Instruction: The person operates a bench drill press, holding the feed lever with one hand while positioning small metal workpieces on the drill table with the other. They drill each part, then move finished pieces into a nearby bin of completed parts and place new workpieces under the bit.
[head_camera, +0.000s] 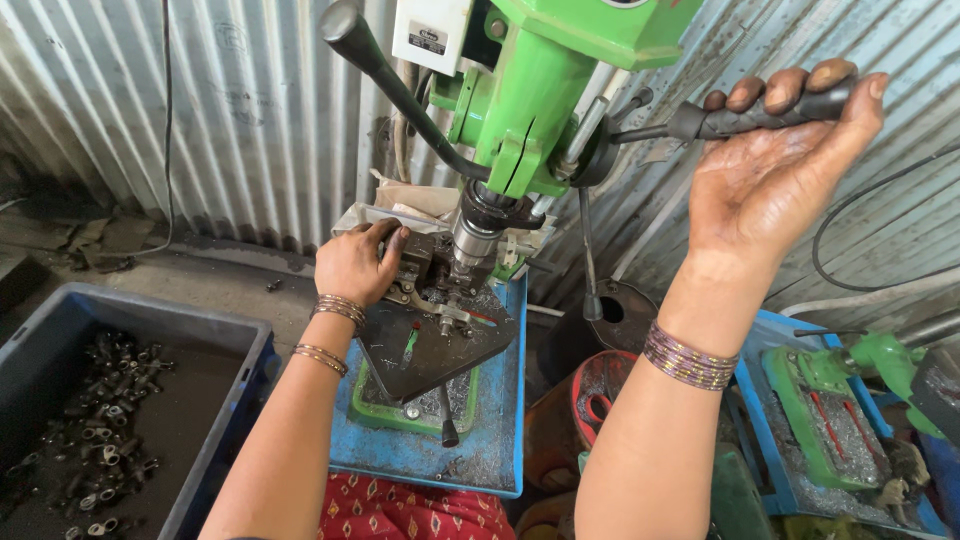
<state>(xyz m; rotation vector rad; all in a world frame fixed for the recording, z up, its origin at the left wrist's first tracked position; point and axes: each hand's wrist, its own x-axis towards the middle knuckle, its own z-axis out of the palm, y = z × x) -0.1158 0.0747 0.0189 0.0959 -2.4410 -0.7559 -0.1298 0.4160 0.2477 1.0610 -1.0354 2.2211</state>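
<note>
in the head view, the person's right hand is raised and clenched around the black rubber-sleeved feed lever of a green bench drill press. the left hand presses down, fingers curled over a dark metal clamping fixture that sits on the black steel plate directly beneath the silver drill chuck. judging by this, the step in hand is drilling a clamped part; the next move would call for a steady pull on the lever while the left hand keeps the fixture from turning. a white rectangular label plate sits high on the machine's head. at lower left, a blue plastic crate holds small dark metal ring-shaped parts.
</note>
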